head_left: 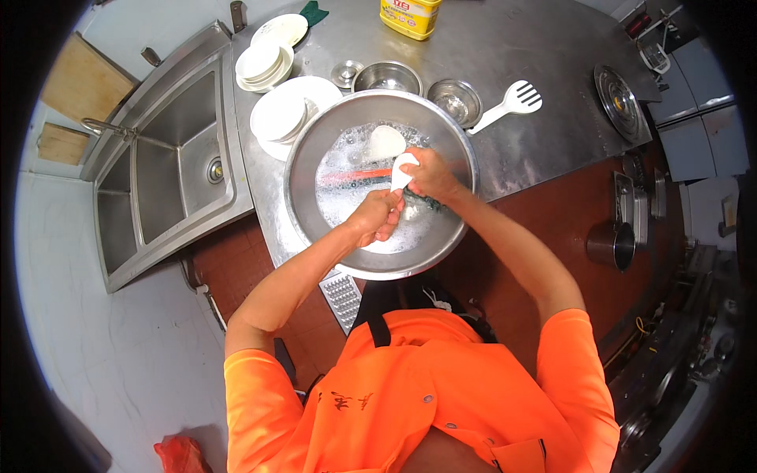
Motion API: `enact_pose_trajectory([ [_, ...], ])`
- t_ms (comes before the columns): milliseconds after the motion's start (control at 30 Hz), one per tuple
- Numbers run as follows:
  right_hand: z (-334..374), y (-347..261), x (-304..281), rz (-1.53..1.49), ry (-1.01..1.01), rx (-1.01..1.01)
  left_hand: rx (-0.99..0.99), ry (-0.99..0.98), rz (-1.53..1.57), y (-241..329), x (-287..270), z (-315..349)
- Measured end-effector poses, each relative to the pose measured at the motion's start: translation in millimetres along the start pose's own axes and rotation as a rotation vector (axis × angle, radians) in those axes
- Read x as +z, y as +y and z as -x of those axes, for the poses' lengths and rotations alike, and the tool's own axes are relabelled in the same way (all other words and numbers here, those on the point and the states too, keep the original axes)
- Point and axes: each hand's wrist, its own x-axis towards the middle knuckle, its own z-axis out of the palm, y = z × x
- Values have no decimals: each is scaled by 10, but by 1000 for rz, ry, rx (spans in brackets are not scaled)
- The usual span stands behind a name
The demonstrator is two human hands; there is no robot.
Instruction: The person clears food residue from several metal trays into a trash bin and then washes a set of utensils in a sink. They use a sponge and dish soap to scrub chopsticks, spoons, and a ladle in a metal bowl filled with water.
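A wide steel basin (297, 201) of soapy water stands in front of me. Above the suds I hold a small white spoon (403, 172) between both hands. My left hand (377, 217) is closed on its lower, narrow end. At its wider end, my right hand (430, 173) is closed with the fingers pressed against it. Behind my hands a white rounded piece (386, 143) pokes out of the foam. A red stick-like handle (355, 177) lies across the suds to the left. Something dark green (430, 203) shows under my right wrist, mostly hidden.
White plates and bowls (277, 114) stack left of the basin. Steel bowls (388, 77), a slotted white turner (516, 100) and a yellow container (410, 17) sit behind it. A steel lid (619, 102) lies far right. A double sink (177, 158) stands left; a grater (342, 299) is near me.
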Motion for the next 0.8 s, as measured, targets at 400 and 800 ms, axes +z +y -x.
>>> enact_pose_trajectory([
  [400, 265, 239, 280, 928, -267, -224, 113, 240, -1783, -128, -285, -268],
  [800, 161, 181, 110, 831, -337, -96, 706, 494, -1733, -117, -523, -278],
])
